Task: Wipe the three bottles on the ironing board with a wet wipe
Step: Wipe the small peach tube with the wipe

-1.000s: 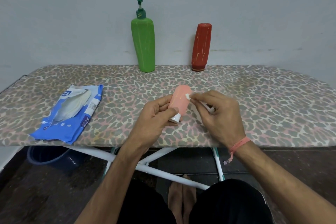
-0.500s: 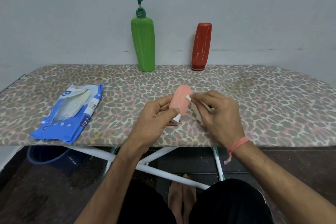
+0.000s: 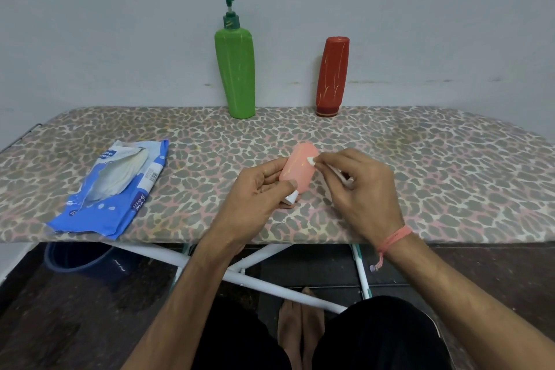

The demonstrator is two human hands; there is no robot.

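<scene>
Head view showed the pink bottle (image 3: 298, 172) in the middle of the frame, tilted, just above the ironing board (image 3: 450, 177). The left hand (image 3: 255, 195) curled its thumb and fingers round the low end. The right hand (image 3: 360, 189) pinched a small wet wipe (image 3: 311, 160) against the top side. To wipe well, it would help to turn the bottle slowly and rub all round. The green bottle (image 3: 235, 75) and red bottle (image 3: 332, 75) stood at the upper middle. A blue wipe pack (image 3: 117, 189) lay at the left.
</scene>
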